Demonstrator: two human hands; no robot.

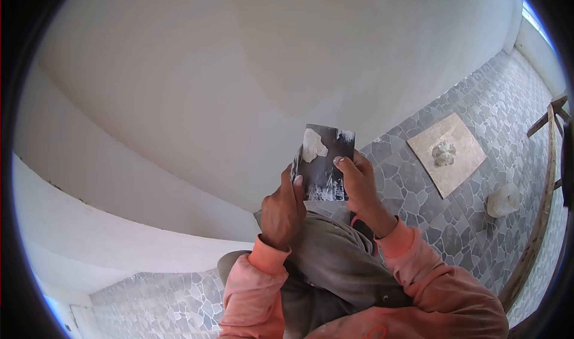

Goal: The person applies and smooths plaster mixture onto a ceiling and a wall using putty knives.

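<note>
In front of my body, both hands hold a flat black putty spreader [317, 170] smeared with white. A pale lump of putty [313, 146] sticks to its upper left face. My right hand [362, 186] grips the right edge, thumb pressed on the face and fingers behind. At the left edge my left hand [283, 212] is closed, its thumb along the side. A narrow dark strip with white smears [296, 162] shows edge-on above that thumb; I cannot tell whether it is a second spreader.
A pale wall [179, 87] with a darker damp-looking patch rises ahead. On the stone-patterned floor [418, 177] lies a beige tile [439, 174] bearing a grey-white heap of putty [443, 153]. A white bucket [503, 201] stands near a wooden frame [541, 219] on the right.
</note>
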